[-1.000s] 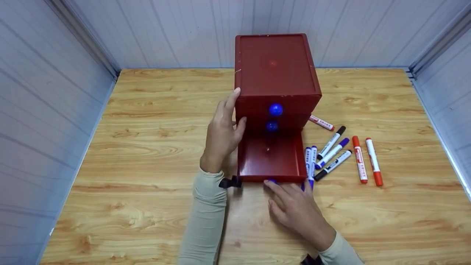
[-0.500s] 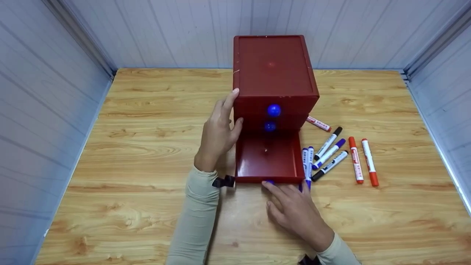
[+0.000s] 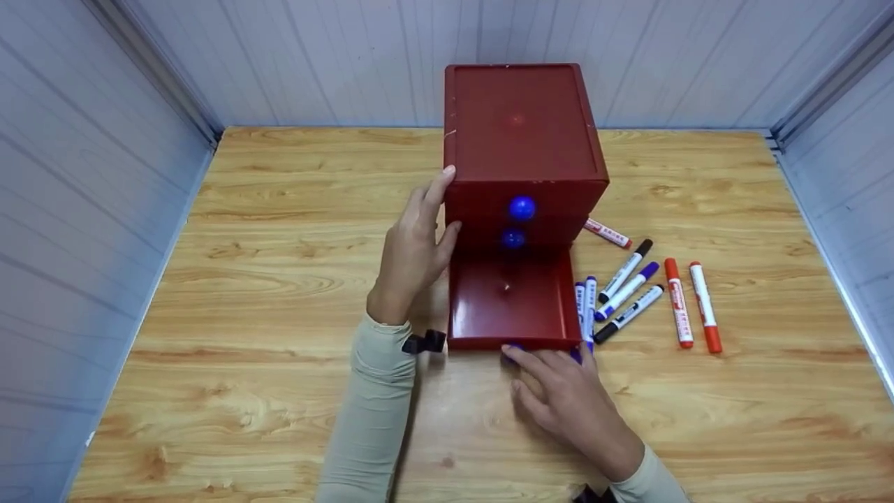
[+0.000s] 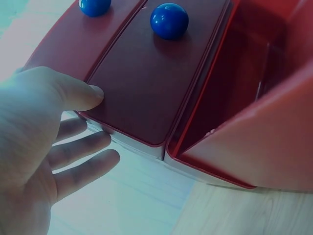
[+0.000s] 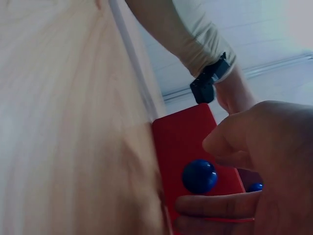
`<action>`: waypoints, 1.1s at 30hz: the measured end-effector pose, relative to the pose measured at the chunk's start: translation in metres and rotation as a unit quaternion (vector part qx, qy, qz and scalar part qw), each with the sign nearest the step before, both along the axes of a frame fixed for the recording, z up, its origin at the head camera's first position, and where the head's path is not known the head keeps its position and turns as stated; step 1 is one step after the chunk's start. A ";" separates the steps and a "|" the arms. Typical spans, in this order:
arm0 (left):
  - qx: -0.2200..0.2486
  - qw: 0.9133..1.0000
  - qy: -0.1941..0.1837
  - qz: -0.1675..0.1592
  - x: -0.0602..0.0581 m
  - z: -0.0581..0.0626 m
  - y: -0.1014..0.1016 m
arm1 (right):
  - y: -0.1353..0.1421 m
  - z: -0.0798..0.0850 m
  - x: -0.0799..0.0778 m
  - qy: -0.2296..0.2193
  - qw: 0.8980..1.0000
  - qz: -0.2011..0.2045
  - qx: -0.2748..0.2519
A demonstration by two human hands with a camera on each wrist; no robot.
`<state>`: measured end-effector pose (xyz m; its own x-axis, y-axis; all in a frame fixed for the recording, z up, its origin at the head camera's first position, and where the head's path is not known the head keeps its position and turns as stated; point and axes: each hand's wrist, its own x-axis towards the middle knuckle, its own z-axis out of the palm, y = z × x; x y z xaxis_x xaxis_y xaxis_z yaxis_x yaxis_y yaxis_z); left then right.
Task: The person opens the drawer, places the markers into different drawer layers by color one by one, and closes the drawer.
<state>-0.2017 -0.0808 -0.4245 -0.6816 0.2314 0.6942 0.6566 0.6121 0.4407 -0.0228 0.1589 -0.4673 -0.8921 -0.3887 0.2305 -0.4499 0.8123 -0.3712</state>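
Note:
A dark red drawer cabinet [image 3: 517, 122] stands with its bottom drawer [image 3: 513, 307] pulled out, nothing lying inside. Two blue knobs, an upper one [image 3: 522, 207] and a middle one [image 3: 513, 238], mark the closed drawers above. My left hand [image 3: 412, 251] rests at the cabinet's left front corner, thumb on the middle drawer's front, other fingers extended along the side. My right hand [image 3: 576, 402] is at the bottom drawer's front. In the right wrist view, its straight fingers lie beside the blue bottom knob [image 5: 199, 176], with the thumb apart on the other side.
Right of the drawer, several markers with blue, black and red caps lie on the wooden table [image 3: 279, 314]. Two blue-capped markers [image 3: 585, 311] lie close along the drawer's side. A red-capped marker [image 3: 609, 232] lies beside the cabinet. Pale panel walls [image 3: 335, 63] surround the table.
The bottom drawer's front edge has moved slightly toward me, and my right hand with it. My left hand keeps its place at the cabinet's corner.

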 end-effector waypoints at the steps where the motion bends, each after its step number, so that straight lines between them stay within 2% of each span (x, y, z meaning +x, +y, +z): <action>1: 0.000 1.000 0.001 0.000 0.000 0.000 0.001 | 0.001 0.002 0.000 0.002 1.000 -0.007 -0.011; 7: 0.000 1.000 0.000 0.000 -0.001 -0.001 0.003 | 0.010 0.010 -0.004 0.073 0.995 -0.046 -0.053; 11: 0.001 1.000 -0.002 0.000 0.001 -0.004 0.002 | 0.015 0.012 -0.005 0.109 0.987 -0.049 -0.107; 14: 0.003 1.000 0.000 0.002 0.002 -0.005 0.000 | 0.019 0.014 -0.007 0.130 0.976 -0.055 -0.167; 18: 0.004 1.000 -0.001 0.003 0.002 -0.005 0.000 | 0.029 0.013 -0.013 0.146 0.952 -0.079 -0.258; 20: 0.003 1.000 -0.001 0.002 0.002 -0.005 -0.001 | 0.035 0.012 -0.017 0.148 0.942 -0.096 -0.286; 22: 0.001 1.000 0.001 0.001 0.001 -0.004 -0.001 | 0.041 0.011 -0.021 0.151 0.937 -0.112 -0.296; 24: 0.002 1.000 0.003 0.000 0.000 -0.004 -0.002 | 0.046 0.011 -0.025 0.150 0.936 -0.127 -0.291; 27: 0.004 1.000 0.008 0.003 -0.001 -0.003 -0.003 | 0.052 0.009 -0.030 0.136 0.941 -0.144 -0.275; 30: 0.009 1.000 0.011 0.002 -0.002 -0.003 -0.003 | 0.058 0.006 -0.035 0.099 0.952 -0.152 -0.248; 33: 0.008 1.000 0.006 -0.006 -0.003 -0.003 -0.001 | 0.064 0.002 -0.040 0.056 0.966 -0.153 -0.199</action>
<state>-0.2042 -0.0815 -0.4273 -0.6707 0.2285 0.7057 0.6694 0.5962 0.4433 -0.0627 0.2225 -0.4654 -0.9118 0.0278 0.4098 -0.2674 0.7171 -0.6436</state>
